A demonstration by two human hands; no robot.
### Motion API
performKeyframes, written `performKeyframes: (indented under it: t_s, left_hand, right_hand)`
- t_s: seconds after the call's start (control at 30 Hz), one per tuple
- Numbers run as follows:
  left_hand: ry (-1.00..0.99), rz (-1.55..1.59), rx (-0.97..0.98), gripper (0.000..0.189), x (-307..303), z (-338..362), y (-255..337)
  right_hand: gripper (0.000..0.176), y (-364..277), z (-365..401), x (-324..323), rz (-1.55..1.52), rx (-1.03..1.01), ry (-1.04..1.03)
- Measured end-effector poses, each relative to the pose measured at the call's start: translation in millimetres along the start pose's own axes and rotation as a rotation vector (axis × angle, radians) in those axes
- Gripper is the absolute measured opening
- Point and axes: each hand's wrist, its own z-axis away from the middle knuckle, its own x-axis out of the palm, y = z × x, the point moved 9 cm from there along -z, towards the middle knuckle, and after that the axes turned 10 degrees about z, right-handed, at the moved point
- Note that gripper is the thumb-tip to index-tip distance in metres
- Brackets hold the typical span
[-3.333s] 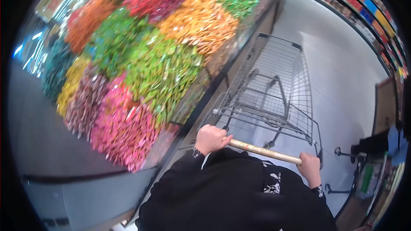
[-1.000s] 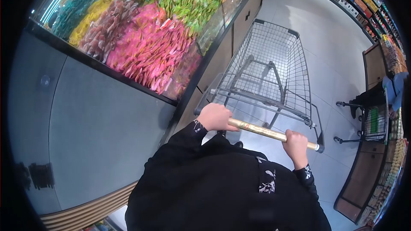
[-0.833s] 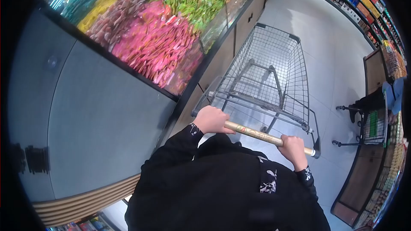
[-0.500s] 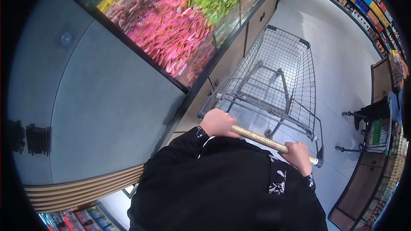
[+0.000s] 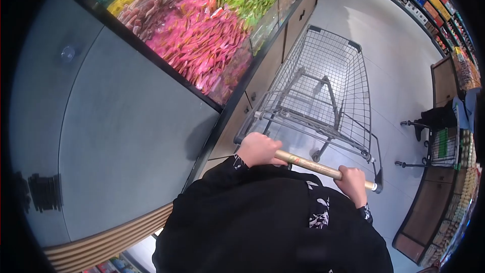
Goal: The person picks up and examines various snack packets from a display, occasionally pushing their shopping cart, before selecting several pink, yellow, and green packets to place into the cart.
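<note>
In the head view, a grey wire shopping cart (image 5: 331, 53) stands in front of me, with nothing in its basket. Its gold-coloured handle (image 5: 310, 165) crosses just ahead of my black clothing. My left hand (image 5: 257, 149) is wrapped round the handle near its left end, close to the cabinet. Towards the right end, my right hand (image 5: 352, 184) grips the same handle, with its white end cap showing beyond the fingers. Both palms are hidden.
To the left, a display bin (image 5: 202, 40) of colourful wrapped packets runs along the cart. A grey panel (image 5: 126, 136) stands beside me. Stocked shelves (image 5: 414, 0) line the far right. Another cart (image 5: 444, 149) and a person in dark trousers (image 5: 442, 116) are at the right.
The view has shifted slightly, so the bin, floor and right-hand shelves sit a little further left. Both hands keep their hold on the cart handle.
</note>
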Motion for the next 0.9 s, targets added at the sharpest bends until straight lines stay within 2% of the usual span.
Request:
performKeyframes:
  t_s: [0.3, 0.37, 0.57, 0.9]
  left_hand:
    - [0.072, -0.054, 0.047, 0.064, -16, 23, -31]
    - [0.209, -0.017, 0.113, 0.064, -27, 30, -34]
    - [0.156, 0.0, 0.09, 0.064, -25, 38, -51]
    - [0.295, -0.028, 0.174, 0.063, -34, 31, -54]
  right_hand:
    - [0.016, -45, -5, 7, -0.003, 0.021, 0.017]
    - [0.017, -55, -5, 7, -0.021, 0.026, 0.031]
    - [0.017, -74, -7, 7, -0.022, 0.027, 0.074]
    - [0.017, -65, -21, 6, 0.029, 0.106, 0.042]
